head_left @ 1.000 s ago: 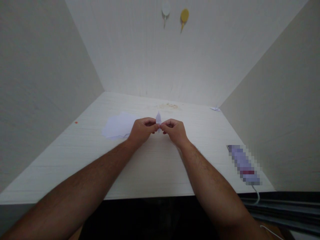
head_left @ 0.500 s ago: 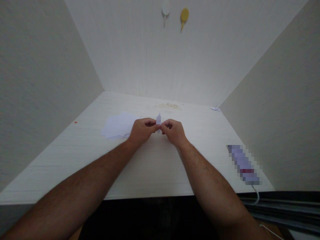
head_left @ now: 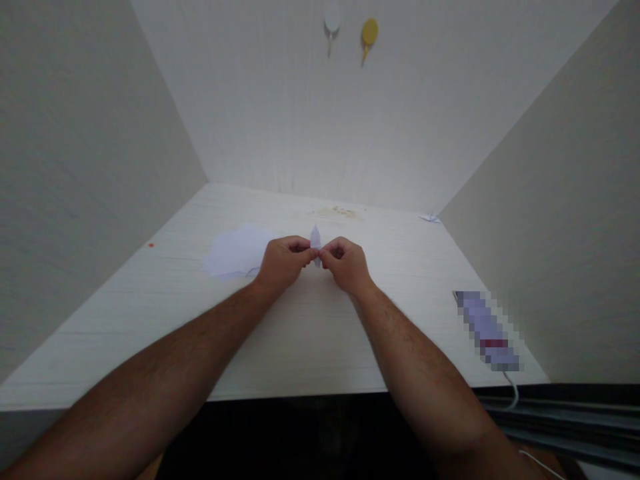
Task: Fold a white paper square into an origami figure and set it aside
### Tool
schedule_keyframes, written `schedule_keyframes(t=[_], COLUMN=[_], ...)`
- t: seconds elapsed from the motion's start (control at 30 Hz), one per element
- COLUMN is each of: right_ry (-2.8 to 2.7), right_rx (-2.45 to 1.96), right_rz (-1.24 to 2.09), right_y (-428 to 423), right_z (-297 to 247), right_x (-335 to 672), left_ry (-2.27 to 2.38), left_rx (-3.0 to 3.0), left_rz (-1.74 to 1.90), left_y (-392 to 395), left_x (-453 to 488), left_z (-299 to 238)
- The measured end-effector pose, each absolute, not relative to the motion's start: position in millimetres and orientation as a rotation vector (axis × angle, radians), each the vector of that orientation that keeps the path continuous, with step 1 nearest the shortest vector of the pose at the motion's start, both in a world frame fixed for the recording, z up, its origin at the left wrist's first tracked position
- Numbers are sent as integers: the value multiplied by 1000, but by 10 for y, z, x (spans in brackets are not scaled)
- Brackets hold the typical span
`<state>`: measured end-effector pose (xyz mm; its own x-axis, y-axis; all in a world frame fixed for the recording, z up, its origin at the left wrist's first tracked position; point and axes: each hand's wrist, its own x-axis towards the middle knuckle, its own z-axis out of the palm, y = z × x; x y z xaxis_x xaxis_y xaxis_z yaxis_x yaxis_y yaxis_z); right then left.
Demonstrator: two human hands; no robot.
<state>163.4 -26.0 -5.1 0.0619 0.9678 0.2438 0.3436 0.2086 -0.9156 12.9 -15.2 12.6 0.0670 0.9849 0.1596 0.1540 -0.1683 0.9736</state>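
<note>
Between my two hands, a small folded piece of white paper (head_left: 315, 237) stands upright with a pointed top. My left hand (head_left: 287, 261) pinches it from the left, thumb against fingers. From the right, my right hand (head_left: 345, 263) grips the same paper near its middle. The fingertips of both hands almost meet there and hide part of the folds. Left of my left hand, a loose pile of white paper sheets (head_left: 235, 250) lies on the white table (head_left: 300, 333), partly covered by that hand.
A blurred-out flat device (head_left: 487, 330) with a white cable (head_left: 512, 390) rests at the right. A small paper scrap (head_left: 430, 218) lies in the back right corner. A white hook (head_left: 331, 19) and a yellow hook (head_left: 369, 32) are on the back wall. Panels rise on both sides.
The folded paper's tip has shifted slightly left, and its broad face shows a little more. Both hands keep their pinch in nearly the same place.
</note>
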Motion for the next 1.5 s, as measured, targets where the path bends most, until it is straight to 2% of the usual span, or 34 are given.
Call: schedule_keyframes(t=[0.2,1.03,1.5], right_ry=[-1389,-1403,-1443], right_rx=[-1233,-1108,-1108], right_rz=[886,972,950], right_y=[-231,-238,-240], right_z=[-87,-75,-115], right_x=[1608,1618,1605], left_ry=[1201,1176,1149], left_rx=[1493,1485,1286], left_rz=[1164,1071,1224], left_y=[-154,-113,-110], left_x=[124,100,164], left_z=[125,62,29])
